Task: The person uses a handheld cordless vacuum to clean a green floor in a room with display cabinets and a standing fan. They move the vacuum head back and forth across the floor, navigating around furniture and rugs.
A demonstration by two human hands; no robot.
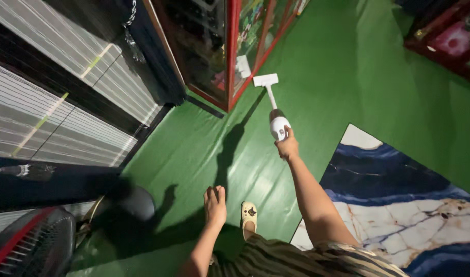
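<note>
The white stick vacuum [274, 105] is gripped by the right hand [287, 146], its head at the foot of the red glass cabinet [230, 61]. The left hand [215, 204] hangs loosely curled, empty. Green floor [347, 77] and marbled mat [399, 195] show no visible dirt; progress cannot be judged.

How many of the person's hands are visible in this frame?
2. The right hand grips the white handheld vacuum cleaner over the green floor; the left hand hangs empty, lower centre.

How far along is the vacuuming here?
Done: cannot tell; the green floor shows no cleaned strip. In hand: right hand holds the white vacuum, head against the red cabinet. Left hand hangs empty. Left: the rug lies untouched.
</note>
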